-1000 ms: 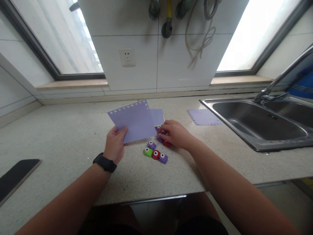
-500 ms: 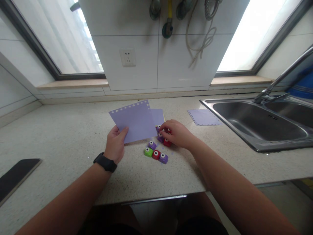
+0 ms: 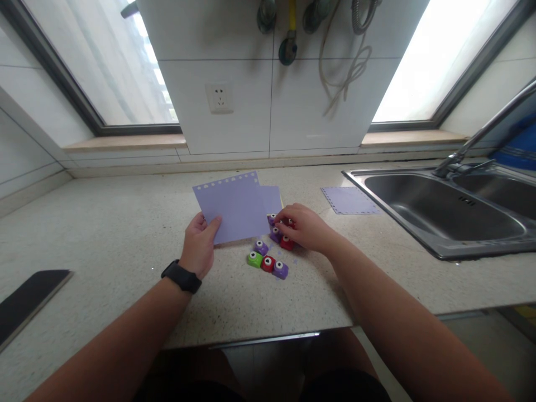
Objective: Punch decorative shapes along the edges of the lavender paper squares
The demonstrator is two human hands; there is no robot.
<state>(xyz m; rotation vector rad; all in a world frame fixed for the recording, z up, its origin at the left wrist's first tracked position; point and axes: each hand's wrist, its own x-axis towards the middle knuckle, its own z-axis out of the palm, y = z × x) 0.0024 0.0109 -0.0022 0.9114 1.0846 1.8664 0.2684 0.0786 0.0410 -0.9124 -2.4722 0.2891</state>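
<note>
My left hand, with a dark watch on its wrist, pinches a purple sheet of paper at its lower left corner. The sheet is tilted up, and a row of punched shapes runs along its top edge. My right hand is over a cluster of small craft punches, its fingers curled in a pinch; what they hold is hidden among the punches. A purple punch and a red punch show beside its fingertips. Nearer me are a green punch, another red punch and two purple punches.
More purple paper lies behind the held sheet. A purple sheet with punched edges rests beside the steel sink. Tiny paper cut-outs are scattered around the punches. A dark flat object lies on the countertop at the left.
My left hand has shifted the held sheet slightly to the right and turned it a little. My right hand stays nearly in place over the punches.
</note>
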